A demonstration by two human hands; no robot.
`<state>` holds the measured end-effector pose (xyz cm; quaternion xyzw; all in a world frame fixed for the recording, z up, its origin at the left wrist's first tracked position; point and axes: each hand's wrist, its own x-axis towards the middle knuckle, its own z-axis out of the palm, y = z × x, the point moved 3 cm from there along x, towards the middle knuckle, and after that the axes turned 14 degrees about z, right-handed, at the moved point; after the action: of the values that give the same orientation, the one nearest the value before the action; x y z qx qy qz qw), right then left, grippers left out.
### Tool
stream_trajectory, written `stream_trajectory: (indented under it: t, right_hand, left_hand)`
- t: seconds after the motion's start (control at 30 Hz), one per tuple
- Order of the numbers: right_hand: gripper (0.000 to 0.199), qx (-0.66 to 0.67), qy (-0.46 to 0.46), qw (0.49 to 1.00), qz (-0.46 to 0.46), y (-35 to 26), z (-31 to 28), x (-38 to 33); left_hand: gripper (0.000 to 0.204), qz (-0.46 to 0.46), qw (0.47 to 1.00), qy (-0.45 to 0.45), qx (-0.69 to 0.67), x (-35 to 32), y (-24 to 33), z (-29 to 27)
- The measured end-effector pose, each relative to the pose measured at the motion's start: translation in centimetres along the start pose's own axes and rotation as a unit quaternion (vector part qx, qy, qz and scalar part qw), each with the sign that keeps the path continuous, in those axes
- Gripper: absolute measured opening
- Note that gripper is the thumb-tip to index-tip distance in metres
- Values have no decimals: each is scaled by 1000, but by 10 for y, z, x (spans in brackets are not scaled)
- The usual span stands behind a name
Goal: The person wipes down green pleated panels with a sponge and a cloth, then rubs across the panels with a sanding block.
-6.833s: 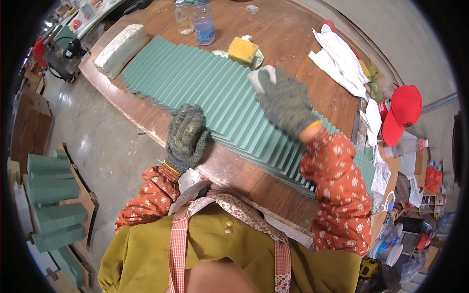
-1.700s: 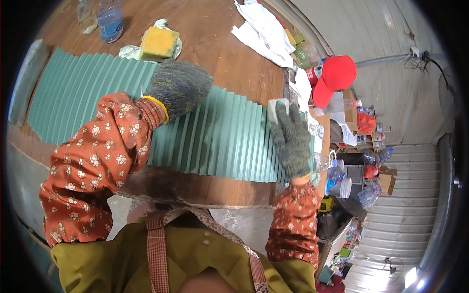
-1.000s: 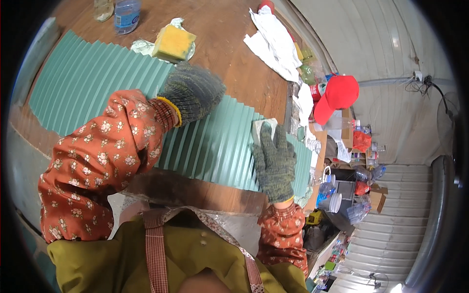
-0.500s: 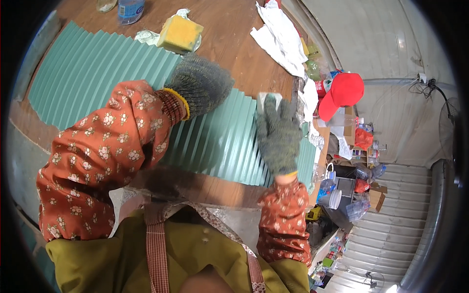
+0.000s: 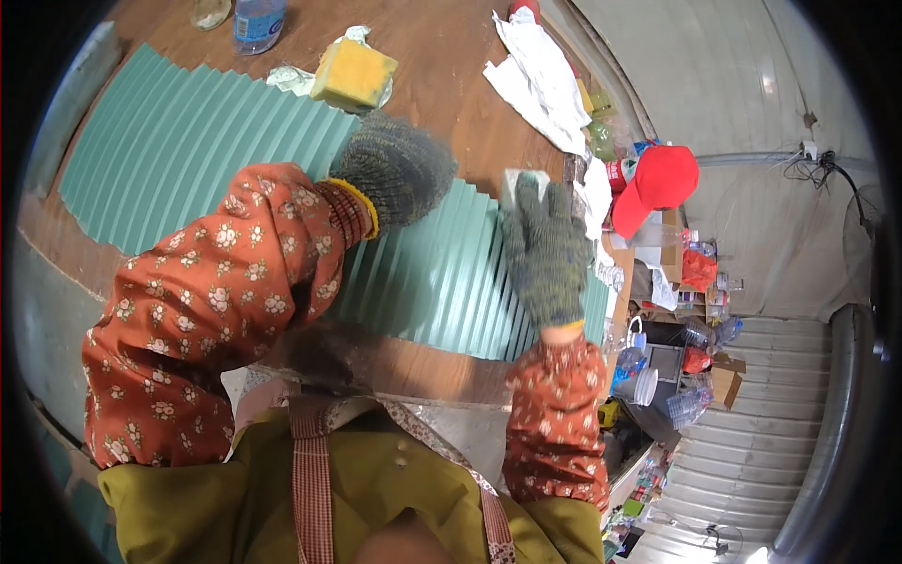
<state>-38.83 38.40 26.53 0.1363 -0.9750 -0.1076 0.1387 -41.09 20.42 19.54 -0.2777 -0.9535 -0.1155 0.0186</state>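
A green pleated sheet [image 5: 202, 141] with many narrow ridges lies across the wooden table [image 5: 451, 94]. My left hand [image 5: 395, 172], in a dark knitted glove with a yellow cuff edge, rests on its far edge near the middle; the fingers are smeared by motion. Farther right, my right hand [image 5: 547, 249], in a matching glove, has its fingers stretched over a small white pad [image 5: 512, 188] and holds it against the sheet's right part. The palm covers much of the pad. Beyond my left hand sits a yellow sponge block [image 5: 355, 73] on crumpled pale wrapping.
A clear bottle [image 5: 257, 26] stands at the far left. White cloth [image 5: 537, 80] lies at the table's far right. A red cap [image 5: 658, 188] hangs over a bottle beyond the right edge. A white bucket [image 5: 642, 385] and assorted bottles crowd the right side.
The whole view has shifted slightly, so everything sits a little farther right. My right hand and the white pad have slid slightly farther away along the sheet. My left hand stays at the far edge.
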Motion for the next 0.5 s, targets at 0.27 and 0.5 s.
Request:
stream_trajectory:
  t: [0.27, 0.5]
  right_hand:
    - [50, -23, -38, 999, 12, -2, 11, 22]
    - [44, -45, -80, 996, -9, -36, -16, 21]
  left_hand:
    - [21, -12, 999, -12, -43, -6, 1, -13]
    - [29, -16, 997, -80, -10, -9, 17, -49]
